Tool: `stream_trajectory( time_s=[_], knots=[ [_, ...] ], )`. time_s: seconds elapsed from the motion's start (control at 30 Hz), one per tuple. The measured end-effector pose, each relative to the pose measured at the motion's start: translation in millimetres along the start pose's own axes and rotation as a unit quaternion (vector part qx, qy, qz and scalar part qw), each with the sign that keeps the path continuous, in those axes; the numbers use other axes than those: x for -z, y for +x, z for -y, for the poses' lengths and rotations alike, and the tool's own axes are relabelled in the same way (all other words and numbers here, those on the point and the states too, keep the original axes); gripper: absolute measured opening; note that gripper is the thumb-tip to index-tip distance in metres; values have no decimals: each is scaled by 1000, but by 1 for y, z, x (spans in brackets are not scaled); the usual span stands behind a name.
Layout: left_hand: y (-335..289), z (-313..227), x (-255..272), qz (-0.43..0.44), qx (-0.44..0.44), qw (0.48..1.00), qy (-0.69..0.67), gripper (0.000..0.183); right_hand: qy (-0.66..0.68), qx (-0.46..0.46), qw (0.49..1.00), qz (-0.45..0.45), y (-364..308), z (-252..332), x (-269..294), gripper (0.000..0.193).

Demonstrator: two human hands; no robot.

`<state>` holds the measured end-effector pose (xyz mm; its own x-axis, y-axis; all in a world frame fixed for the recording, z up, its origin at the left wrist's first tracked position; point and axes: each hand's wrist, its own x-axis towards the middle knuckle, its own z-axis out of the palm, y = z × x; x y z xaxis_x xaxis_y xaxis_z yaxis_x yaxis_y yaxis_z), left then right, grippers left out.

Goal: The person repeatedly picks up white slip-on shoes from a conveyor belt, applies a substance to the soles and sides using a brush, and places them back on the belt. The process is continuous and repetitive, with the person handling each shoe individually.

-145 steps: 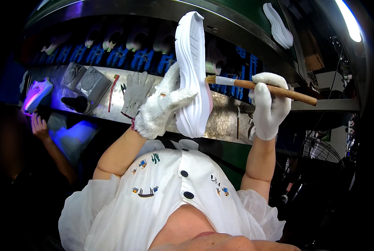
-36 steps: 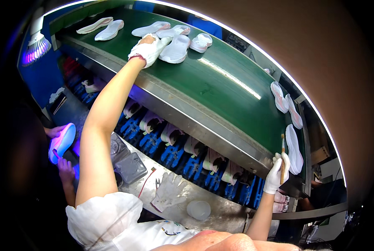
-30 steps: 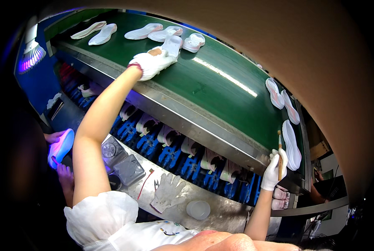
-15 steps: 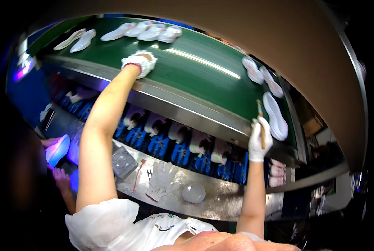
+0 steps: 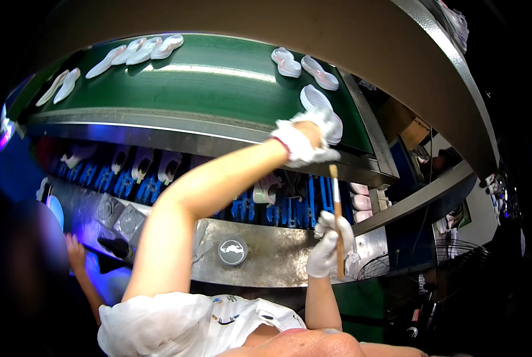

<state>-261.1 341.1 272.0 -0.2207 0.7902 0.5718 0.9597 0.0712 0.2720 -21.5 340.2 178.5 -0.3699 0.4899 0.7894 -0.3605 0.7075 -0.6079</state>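
Observation:
My left hand [image 5: 307, 138], in a white glove with bare skin showing at the back, reaches across to the near right end of the green belt. Its thumb and fingers are spread around the near end of a white shoe sole [image 5: 312, 97] and overlap its middle. Blur hides whether they touch it. Lower down, my right hand [image 5: 331, 243], also gloved in white, is closed around a slim brush [image 5: 337, 202] with a wooden handle, bristles upward. Beyond lie two more soles, one white and pink [image 5: 286, 62], the other similar [image 5: 319, 73].
Several soles [image 5: 136, 51] line the belt's [image 5: 206, 92] far left. Under its metal edge [image 5: 159, 122] is a row of blue holders [image 5: 123, 183] with shoe parts. A round cup of white liquid [image 5: 232, 250] stands on the metal bench [image 5: 266, 244]. Another person's hand [image 5: 74, 253] is at left.
My left hand has swung right along the belt to the near sole. My right hand has drawn back toward me with the brush. The view has shifted to the right.

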Motion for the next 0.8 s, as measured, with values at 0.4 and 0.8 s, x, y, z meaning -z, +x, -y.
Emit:
stream_trajectory(
  time_s=[0.4, 0.8],
  knots=[
    [-104, -16, 68, -93, 178, 954, -225, 58, 52, -26, 997, -54, -32, 10, 42, 37],
    [-139, -27, 48, -72, 160, 245, -953, 71, 135, -137, 978, -80, -31, 8, 41, 41]
  ],
)
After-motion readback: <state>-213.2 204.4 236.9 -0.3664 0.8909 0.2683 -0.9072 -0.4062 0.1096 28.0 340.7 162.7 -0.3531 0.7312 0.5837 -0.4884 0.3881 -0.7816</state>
